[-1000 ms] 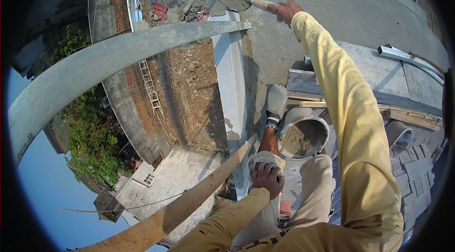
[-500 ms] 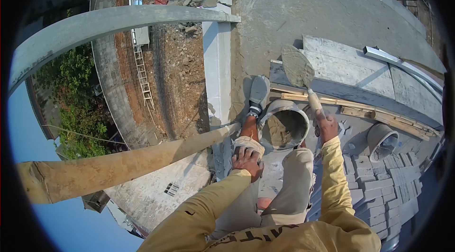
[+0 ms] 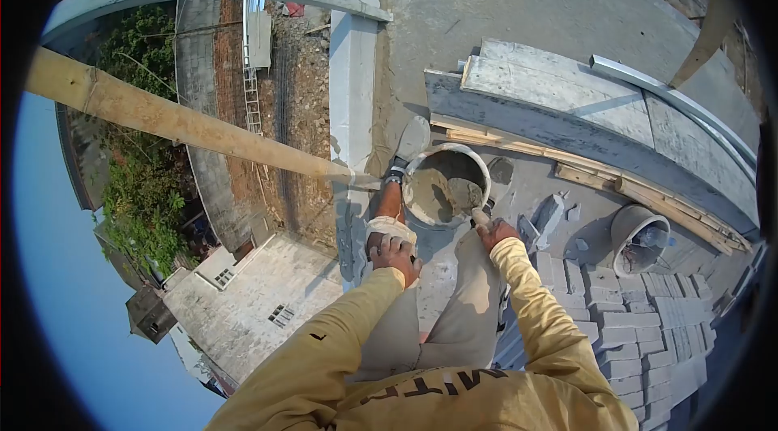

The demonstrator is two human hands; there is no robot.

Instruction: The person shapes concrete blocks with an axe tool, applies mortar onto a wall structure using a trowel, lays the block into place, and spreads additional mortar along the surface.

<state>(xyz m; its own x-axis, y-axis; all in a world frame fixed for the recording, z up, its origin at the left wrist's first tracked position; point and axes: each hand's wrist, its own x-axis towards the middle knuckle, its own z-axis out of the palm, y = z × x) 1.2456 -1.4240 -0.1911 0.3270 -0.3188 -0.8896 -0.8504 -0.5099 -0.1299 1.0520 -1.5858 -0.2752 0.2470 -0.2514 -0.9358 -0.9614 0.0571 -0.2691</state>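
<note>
My right hand (image 3: 496, 233) is wrapped round the handle of a trowel (image 3: 481, 215). The trowel's blade is down inside a round bucket (image 3: 487, 172), against the wet grey mortar (image 3: 429, 194) in it. Mortar covers part of the blade, so its outline is hard to make out. My left hand (image 3: 395, 258) rests on my left knee, fingers apart and bent over the rolled trouser leg, with nothing held. The bucket stands between my left foot (image 3: 414, 138) and my right leg.
Long boards (image 3: 559, 99) and thin wooden strips (image 3: 519, 147) lie beyond the bucket. A second bucket (image 3: 644, 236) is tipped at right, near stacked grey blocks (image 3: 632, 326). A bamboo pole (image 3: 194, 127) crosses the left side, above a drop beyond the white ledge (image 3: 351, 87).
My right hand has brought the trowel down from over the boards into the bucket, moving left and towards me. My left hand stays on the knee. The whole view has shifted.
</note>
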